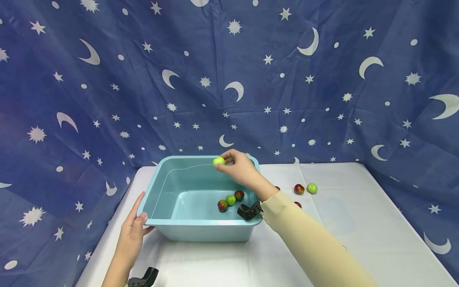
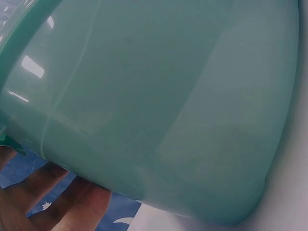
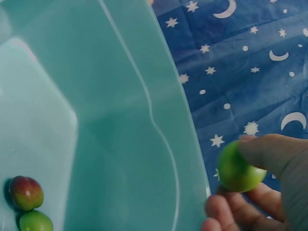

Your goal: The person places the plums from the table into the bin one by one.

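Observation:
My right hand (image 1: pixel 238 167) pinches a small green apple (image 1: pixel 218 161) between thumb and fingers above the far right part of a light blue plastic basin (image 1: pixel 208 222). In the right wrist view the apple (image 3: pixel 239 167) is beside the basin's rim (image 3: pixel 190 130), thumb on top and fingers beneath. My left hand (image 1: pixel 132 235) is at the basin's near left corner, fingers fairly straight along its outer side, thumb by the rim. On the basin floor lie another green apple (image 1: pixel 230 200) and two dark red-and-green fruits, one nearer (image 1: pixel 222 205) and one farther (image 1: pixel 239 195).
On the white-covered table (image 1: pixel 344 231), right of the basin, lie a red fruit (image 1: pixel 299 189) and a green apple (image 1: pixel 312 188). Two more red fruits are partly hidden by the right arm. A blue curtain (image 1: pixel 201 99) with moons and stars hangs behind.

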`<state>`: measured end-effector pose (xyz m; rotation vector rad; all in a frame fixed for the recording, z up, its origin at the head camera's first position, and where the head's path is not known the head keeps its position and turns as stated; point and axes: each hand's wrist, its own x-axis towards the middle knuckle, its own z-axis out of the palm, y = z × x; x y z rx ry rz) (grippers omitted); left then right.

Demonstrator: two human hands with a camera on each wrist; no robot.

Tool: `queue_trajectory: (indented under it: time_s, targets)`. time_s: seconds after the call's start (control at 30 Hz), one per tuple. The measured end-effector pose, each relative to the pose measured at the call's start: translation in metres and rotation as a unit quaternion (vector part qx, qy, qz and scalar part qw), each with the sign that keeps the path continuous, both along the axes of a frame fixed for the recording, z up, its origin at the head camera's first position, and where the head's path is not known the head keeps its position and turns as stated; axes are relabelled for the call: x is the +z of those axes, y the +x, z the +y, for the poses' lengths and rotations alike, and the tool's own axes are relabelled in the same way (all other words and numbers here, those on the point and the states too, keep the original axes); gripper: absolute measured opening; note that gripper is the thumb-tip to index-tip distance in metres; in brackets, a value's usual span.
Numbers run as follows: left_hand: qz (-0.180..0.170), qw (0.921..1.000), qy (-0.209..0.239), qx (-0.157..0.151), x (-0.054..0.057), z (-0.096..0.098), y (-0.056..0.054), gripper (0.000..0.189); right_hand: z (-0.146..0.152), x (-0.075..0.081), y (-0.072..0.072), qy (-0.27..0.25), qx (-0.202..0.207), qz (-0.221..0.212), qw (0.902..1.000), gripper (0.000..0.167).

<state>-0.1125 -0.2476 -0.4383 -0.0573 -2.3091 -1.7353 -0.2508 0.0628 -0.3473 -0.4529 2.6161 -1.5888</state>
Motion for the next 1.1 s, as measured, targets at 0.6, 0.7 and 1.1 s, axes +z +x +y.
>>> queue_trajectory:
  time_s: [0.6, 0.7, 1.1]
  targets:
    - [0.004, 1.0, -0.004, 0.005, 0.0, 0.001, 0.001, 0.051, -0.002, -0.012, 0.001, 0.15, 0.101, -0.107, 0.9777, 0.028]
    - [0.004, 1.0, -0.004, 0.005, 0.0, 0.0, 0.001, 0.051, -0.002, -0.011, 0.003, 0.152, 0.11, -0.117, 0.9753, 0.028]
    - [0.006, 1.0, -0.002, 0.006, -0.001, 0.0, -0.001, 0.051, -0.003, -0.007, 0.004, 0.164, 0.109, -0.119, 0.9731, 0.032]
